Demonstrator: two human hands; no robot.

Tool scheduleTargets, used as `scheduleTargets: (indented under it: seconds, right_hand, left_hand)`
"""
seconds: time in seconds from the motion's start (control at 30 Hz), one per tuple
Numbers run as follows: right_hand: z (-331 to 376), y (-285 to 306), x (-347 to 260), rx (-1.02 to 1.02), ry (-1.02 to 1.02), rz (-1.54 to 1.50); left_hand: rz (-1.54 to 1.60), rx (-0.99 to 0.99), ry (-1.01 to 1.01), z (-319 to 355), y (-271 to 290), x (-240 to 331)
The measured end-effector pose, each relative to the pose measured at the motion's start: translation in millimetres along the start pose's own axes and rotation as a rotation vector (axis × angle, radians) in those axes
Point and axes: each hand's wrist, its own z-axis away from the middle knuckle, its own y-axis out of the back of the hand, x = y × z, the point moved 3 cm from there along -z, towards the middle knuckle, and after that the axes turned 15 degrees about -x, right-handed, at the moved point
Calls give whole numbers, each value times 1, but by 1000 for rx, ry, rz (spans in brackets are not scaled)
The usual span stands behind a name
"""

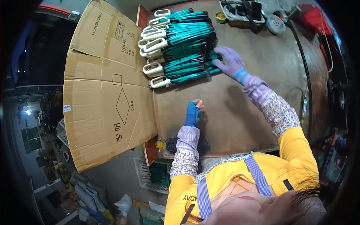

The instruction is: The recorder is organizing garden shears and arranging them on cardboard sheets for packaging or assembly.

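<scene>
A pile of umbrella frames (191, 33) with teal and black shafts lies at the far left of the table, white loop handles (155, 45) toward the left. My right hand (229, 62), in a lilac glove, is at the right-hand ends of the lower frames. Its thumb and fingers are apart; whether they touch a frame I cannot tell. Nearer to me, my left hand (193, 112) is above the tabletop in a blue glove with bare fingertips. Its fingers are curled closed, and anything inside them is hidden.
A large cardboard sheet (101, 86) stands along the table's left edge. At the back right are a white tray (240, 18) of odds and ends, a phone (256, 11) and a round tub (275, 24). Black small parts (171, 144) lie near the front edge; a white crate (144, 172) stands below.
</scene>
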Motion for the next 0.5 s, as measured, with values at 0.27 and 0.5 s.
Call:
scheduleTargets:
  seconds: [0.27, 0.5]
  right_hand:
    - [-225, -52, -57, -277, 126, 394]
    - [-204, -56, -23, -773, -191, 126]
  left_hand:
    - [405, 346, -188, -82, 68, 81]
    - [153, 206, -315, -124, 48, 23]
